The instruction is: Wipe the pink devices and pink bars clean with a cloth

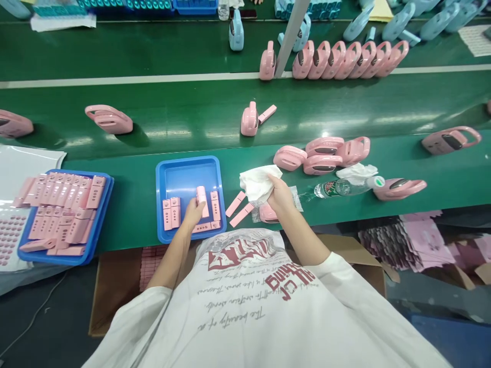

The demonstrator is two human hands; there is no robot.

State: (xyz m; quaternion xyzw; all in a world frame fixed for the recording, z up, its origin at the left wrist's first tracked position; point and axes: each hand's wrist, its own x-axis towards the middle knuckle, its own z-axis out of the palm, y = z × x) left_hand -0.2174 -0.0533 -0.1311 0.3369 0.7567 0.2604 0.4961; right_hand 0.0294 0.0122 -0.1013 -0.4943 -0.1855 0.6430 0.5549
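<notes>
My left hand (193, 214) is closed around a pink handle piece (202, 198) over the blue tray (180, 171). Several similar pink pieces with small dark dots lie around it in the tray, among them an upright pair (171, 213) at the left. In my right hand (281, 197) a white cloth (259, 183) is gripped and hangs to the left. Two narrow pink strips (238, 209) lie on the table below the cloth. Beside my right wrist, a pink rounded part (267, 213) lies by a clear plastic bag (296, 198), partly hidden.
A second blue tray (109, 191) full of pink pieces stands at the left. Right of my hand lie pink handled housings (323, 163) and a water bottle (347, 187). More housings (109, 119) sit on the green belt (184, 117). A grey post (291, 38) rises beyond.
</notes>
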